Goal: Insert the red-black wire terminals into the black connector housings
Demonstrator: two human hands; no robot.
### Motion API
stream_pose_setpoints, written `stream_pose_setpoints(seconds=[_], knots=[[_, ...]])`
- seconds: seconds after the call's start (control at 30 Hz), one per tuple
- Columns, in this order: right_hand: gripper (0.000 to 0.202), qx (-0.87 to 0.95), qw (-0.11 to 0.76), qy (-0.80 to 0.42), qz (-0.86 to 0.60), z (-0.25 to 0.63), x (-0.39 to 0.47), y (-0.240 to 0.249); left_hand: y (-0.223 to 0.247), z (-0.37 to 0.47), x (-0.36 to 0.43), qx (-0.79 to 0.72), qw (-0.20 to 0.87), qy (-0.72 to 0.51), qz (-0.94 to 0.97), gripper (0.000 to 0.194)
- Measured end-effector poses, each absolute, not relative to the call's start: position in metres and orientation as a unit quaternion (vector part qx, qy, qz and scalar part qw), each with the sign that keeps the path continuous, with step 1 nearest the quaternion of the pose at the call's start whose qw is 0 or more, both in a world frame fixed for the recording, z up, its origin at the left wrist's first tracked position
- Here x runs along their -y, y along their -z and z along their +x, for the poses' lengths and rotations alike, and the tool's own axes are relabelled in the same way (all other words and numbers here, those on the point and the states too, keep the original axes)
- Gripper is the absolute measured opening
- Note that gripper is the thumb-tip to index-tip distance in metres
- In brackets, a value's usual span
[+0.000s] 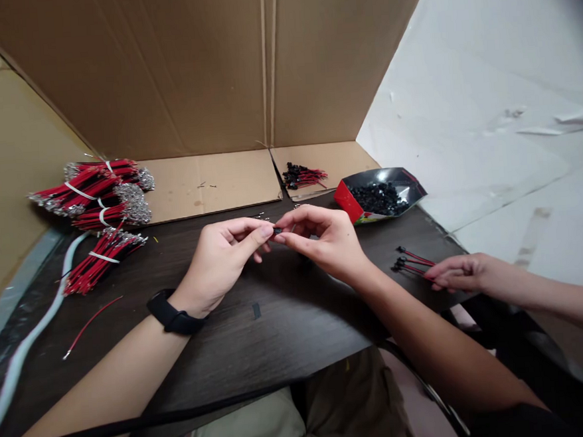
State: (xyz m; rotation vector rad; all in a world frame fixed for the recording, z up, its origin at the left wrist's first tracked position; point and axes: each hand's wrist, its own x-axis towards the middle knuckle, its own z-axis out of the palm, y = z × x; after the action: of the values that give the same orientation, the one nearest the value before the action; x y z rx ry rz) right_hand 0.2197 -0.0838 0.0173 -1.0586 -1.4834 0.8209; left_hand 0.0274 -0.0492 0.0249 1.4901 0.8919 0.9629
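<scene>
My left hand (224, 253), with a black band at the wrist, is pinched near the middle of the table. Its thumb and finger meet the fingertips of my right hand (327, 239). Between the two sits a small black connector (277, 231), held by my right hand. Whatever my left fingers pinch is mostly hidden; a wire seems to run to the connector. A few metal wire ends (261, 216) show just behind the hands.
Tied bundles of red and black wires (103, 198) lie left, near a loose red wire (92, 325). Finished-looking connector wires (302, 176) rest on cardboard (209, 184). A box (344, 200) of black connectors stands right. Another person's hand (462, 273) touches several connector wires (409, 263).
</scene>
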Motion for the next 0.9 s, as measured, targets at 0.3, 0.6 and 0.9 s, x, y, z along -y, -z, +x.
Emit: stream_pose_setpoints(seconds=[0.3,0.6,0.9], knots=[[0.020,0.644,0.540,-0.323,-0.435,0.216,0.084,-0.016,-0.021,0.025,0.048,-0.364,0.586,-0.409,0.597,0.026],[0.018,0.557,0.547,-0.206,-0.590,0.292,0.077,-0.041,-0.019,0.017,0.034,-0.399,0.616,-0.465,0.496,0.027],[0.020,0.739,0.149,-0.020,-0.657,0.277,0.050,-0.027,-0.016,0.016,0.029,-0.405,0.627,-0.465,0.476,0.030]])
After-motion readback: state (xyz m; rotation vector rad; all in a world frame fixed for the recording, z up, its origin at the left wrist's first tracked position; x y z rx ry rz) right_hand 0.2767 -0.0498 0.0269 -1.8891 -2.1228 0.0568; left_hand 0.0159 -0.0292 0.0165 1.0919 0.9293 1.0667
